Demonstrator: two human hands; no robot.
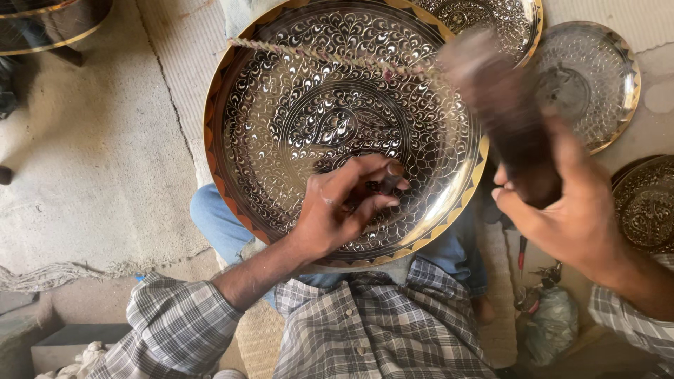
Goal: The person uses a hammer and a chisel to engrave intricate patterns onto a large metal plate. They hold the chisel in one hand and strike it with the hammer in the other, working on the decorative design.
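- A pale woven mat (98,161) covered the floor at the far left, its frayed edge running under the person's knee, and the rim of a dark round tray (49,28) showed in the top corner.
- The large engraved metal plate (281,105) lay tilted across the person's lap, on the blue trousers (214,221) and against the checked shirt (365,330). Its face was covered with fine scrolling leaf work around a central teardrop motif, with a gold-coloured scalloped rim.
- A twisted cord (316,56) stretched across the upper part of the plate.
- The left hand (344,207) rested on the lower face of the plate, fingers curled tight around a small dark engraving tool (390,181) whose tip met the metal.
- The plate looked stiff, fairly heavy and slick on its polished face. By my judgement the plain rim would be the place to hold it, since the cut surface could mark or smudge.
- The right hand (562,210) was clenched around a dark wooden mallet (502,105), blurred and raised above the plate's right edge.
- Behind it lay two more engraved plates, a partly hidden one (502,21) and a smaller round one (597,77), with a darker dish (646,203) at the far right.
- Small tools and a crumpled bag (551,316) sat by the right knee.
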